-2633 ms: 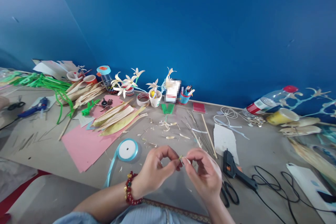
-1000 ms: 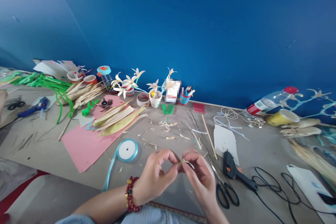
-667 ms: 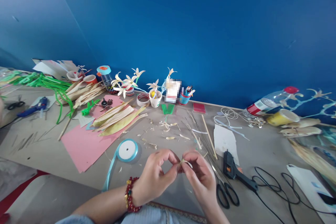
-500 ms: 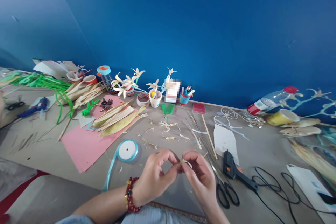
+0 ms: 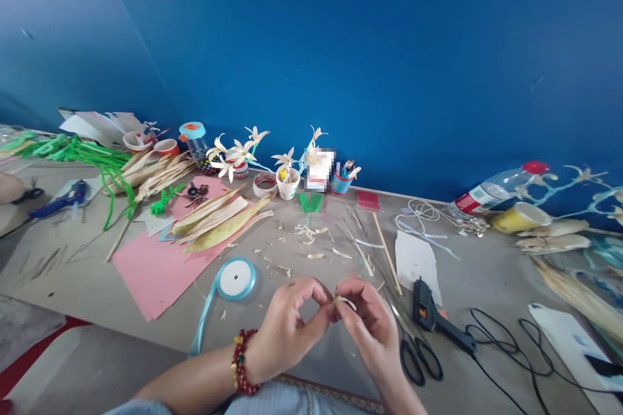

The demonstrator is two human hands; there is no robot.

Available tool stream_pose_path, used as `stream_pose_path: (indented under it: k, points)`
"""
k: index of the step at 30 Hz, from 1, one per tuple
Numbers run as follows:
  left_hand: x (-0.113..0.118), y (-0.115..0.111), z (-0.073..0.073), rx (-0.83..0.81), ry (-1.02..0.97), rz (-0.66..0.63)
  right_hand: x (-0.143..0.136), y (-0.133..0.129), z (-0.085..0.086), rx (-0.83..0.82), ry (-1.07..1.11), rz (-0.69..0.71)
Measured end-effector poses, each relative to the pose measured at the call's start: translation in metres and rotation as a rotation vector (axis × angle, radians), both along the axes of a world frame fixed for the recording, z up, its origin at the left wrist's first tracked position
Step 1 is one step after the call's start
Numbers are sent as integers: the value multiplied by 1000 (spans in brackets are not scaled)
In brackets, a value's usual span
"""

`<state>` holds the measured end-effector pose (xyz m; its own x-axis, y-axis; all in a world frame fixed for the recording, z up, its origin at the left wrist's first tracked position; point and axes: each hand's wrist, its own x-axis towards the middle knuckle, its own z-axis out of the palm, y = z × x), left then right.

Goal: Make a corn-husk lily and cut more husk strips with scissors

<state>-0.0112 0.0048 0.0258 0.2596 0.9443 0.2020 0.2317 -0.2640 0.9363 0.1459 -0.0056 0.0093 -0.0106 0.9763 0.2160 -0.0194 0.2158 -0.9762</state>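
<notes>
Between my fingertips is a small pale strip of corn husk (image 5: 346,302), mostly covered by the fingers. My left hand (image 5: 296,324) is closed in a pinch on its left end. From the other side my right hand (image 5: 370,324) pinches the same strip, thumb against forefinger. Both hands hover low over the table's front. Left of them lies a roll of light blue ribbon (image 5: 236,278) with its tail hanging toward the edge. Black-handled scissors (image 5: 420,358) lie beside my right wrist. Beyond my hands are several cut husk petals (image 5: 316,256).
A black glue gun (image 5: 438,318) with a looping cable rests at right. Pink paper (image 5: 156,272) and dried corn husks (image 5: 219,220) lie at left. Husk flowers (image 5: 242,151), a paper cup (image 5: 288,184) and a bottle (image 5: 496,191) line the wall. A person's hand (image 5: 10,189) shows at far left.
My hands stay almost in place, still pinching the husk strip. At the far left, another person's hand has come further into view.
</notes>
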Motion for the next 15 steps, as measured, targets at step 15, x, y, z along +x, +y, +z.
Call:
stream_pose_path:
  k: [15]
  points:
    - [0,2,2,-45,-41,-31,1,-2,3,117,-259,-83]
